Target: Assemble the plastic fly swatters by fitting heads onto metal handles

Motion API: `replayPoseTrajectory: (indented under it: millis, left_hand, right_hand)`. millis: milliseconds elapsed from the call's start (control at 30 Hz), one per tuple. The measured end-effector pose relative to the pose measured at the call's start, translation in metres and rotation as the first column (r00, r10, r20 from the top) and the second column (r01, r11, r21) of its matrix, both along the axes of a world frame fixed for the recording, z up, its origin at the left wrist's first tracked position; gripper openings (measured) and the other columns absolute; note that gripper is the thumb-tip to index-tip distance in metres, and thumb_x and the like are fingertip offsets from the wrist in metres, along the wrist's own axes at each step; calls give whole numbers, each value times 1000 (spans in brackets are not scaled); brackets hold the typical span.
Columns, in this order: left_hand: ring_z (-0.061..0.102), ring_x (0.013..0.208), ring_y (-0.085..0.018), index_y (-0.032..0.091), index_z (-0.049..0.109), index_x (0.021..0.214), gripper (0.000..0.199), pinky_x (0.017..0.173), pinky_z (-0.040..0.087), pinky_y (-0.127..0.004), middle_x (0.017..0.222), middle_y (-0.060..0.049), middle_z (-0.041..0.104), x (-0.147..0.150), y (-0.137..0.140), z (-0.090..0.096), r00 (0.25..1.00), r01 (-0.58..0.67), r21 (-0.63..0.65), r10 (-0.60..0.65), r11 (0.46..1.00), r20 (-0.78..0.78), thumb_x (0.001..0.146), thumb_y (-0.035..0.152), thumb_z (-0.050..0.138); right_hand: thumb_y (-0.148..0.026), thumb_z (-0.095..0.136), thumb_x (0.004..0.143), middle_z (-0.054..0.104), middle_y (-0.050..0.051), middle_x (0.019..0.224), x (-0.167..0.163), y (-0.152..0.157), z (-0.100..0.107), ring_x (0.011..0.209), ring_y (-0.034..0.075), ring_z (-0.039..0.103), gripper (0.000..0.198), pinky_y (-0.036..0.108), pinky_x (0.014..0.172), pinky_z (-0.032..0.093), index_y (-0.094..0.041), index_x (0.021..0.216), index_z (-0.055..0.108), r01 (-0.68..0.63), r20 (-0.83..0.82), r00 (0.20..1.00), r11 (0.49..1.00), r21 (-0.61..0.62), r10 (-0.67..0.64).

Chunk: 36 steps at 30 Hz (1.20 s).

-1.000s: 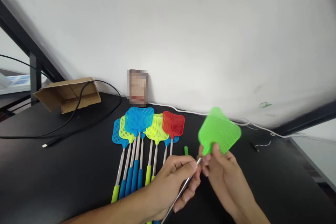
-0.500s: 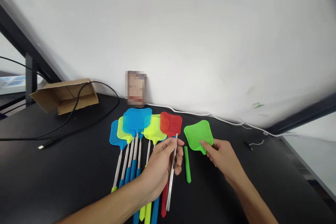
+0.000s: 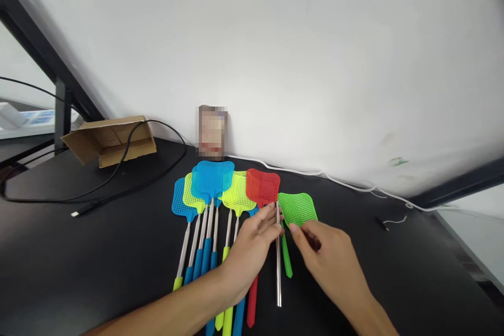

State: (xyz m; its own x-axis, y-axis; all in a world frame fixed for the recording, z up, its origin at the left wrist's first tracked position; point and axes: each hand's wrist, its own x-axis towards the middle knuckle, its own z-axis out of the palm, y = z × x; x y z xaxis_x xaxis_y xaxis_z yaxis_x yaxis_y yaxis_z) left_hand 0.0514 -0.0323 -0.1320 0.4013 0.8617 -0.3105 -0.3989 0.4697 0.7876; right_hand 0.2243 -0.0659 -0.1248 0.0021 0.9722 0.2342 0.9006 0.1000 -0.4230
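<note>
Between the fingers of my left hand (image 3: 254, 252) is a thin metal rod (image 3: 279, 268), its lower end pointing toward me. My right hand (image 3: 331, 254) is closed at the lower edge of a green mesh fly swatter head (image 3: 298, 207), covering its neck. A separate green handle (image 3: 287, 258) lies on the table just behind the rod. Left of the rod is a red fly swatter (image 3: 263, 186), partly covered by my left hand. Blue fly swatters (image 3: 214, 177) and yellow ones (image 3: 239, 197) lie overlapped beside it, with metal shafts and coloured grips.
An open cardboard box (image 3: 114, 139) stands at the back left, with a black cable (image 3: 129, 194) looping in front. A pixelated box (image 3: 212, 133) leans against the wall. A white cable (image 3: 295, 169) runs along the wall's base. A small black connector (image 3: 381, 224) lies right on the black table (image 3: 98, 268).
My left hand has moved right with the rod, which is now nearly upright in view. My right hand has turned over the green head and come closer to the rod. The view has shifted slightly.
</note>
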Motion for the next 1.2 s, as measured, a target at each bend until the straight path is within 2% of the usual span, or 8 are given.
replayPoseTrajectory:
  millis: [133, 267, 367, 500, 667, 833, 1033, 1200]
  left_hand:
    - [42, 146, -27, 19, 58, 141, 54, 124, 29, -44, 155, -13, 48, 0, -2, 4, 999, 10, 25, -10, 1000, -34, 88, 20, 67]
    - [44, 145, -27, 19, 62, 136, 48, 124, 29, -43, 155, -12, 48, 1, -3, 5, 998, 9, 25, -8, 1000, -65, 88, 19, 66]
    - [44, 145, -25, 19, 61, 136, 48, 125, 28, -42, 155, -11, 48, 1, -3, 5, 996, 20, 30, -18, 999, -84, 88, 19, 65]
    - [39, 148, -23, 21, 60, 138, 48, 126, 24, -41, 158, -8, 45, 0, -3, 6, 990, 69, 72, -60, 995, -129, 90, 22, 64]
    - [37, 148, -25, 20, 59, 137, 48, 126, 23, -43, 158, -9, 44, 0, -3, 9, 988, 69, 95, -55, 993, -144, 89, 23, 64]
    - [35, 150, -24, 21, 55, 142, 52, 126, 23, -41, 160, -9, 41, -1, -5, 6, 978, 145, 113, -125, 983, -167, 91, 25, 62]
    - [37, 148, -27, 22, 58, 139, 49, 124, 29, -45, 157, -8, 46, -1, -5, 3, 969, 164, 154, -129, 974, -211, 90, 25, 60]
    - [44, 144, -27, 24, 62, 131, 41, 121, 33, -45, 150, -8, 53, -1, -3, -2, 974, 144, 207, -102, 968, -200, 91, 24, 58]
  right_hand:
    - [-44, 54, 99, 57, -3, 60, -12, -2, -8, 53, 13, 48, 41, 28, 57, 26, -21, 65, 50, -38, 19, 999, 994, -105, 40]
    - [-43, 54, 99, 57, -3, 61, -12, -2, -7, 53, 14, 49, 36, 28, 57, 24, -22, 70, 52, -38, 39, 998, 985, -167, 45]
    - [-43, 57, 96, 56, -3, 60, -13, -2, -5, 52, 14, 48, 31, 28, 56, 22, -22, 73, 54, -17, 68, 997, 985, -172, 29]
    - [-38, 62, 90, 54, -4, 60, -15, -3, -6, 52, 14, 47, 30, 28, 56, 21, -22, 68, 49, 3, 130, 991, 990, -143, 16]
    - [-42, 63, 90, 57, -3, 62, -14, -2, -10, 54, 15, 51, 30, 28, 56, 19, -22, 72, 49, 25, 197, 980, 986, -164, 8]
    - [-44, 62, 91, 58, -2, 64, -12, -3, -9, 55, 17, 53, 32, 28, 55, 18, -23, 72, 48, 68, 236, 971, 979, -193, -21]
    - [-42, 48, 100, 58, -2, 64, -8, -4, -6, 55, 16, 51, 36, 29, 56, 17, -22, 70, 44, 49, 216, 976, 975, -215, -1]
    - [-35, 51, 98, 59, -2, 65, -6, -4, -4, 55, 16, 52, 31, 29, 56, 16, -22, 71, 46, 61, 230, 973, 972, -225, -8]
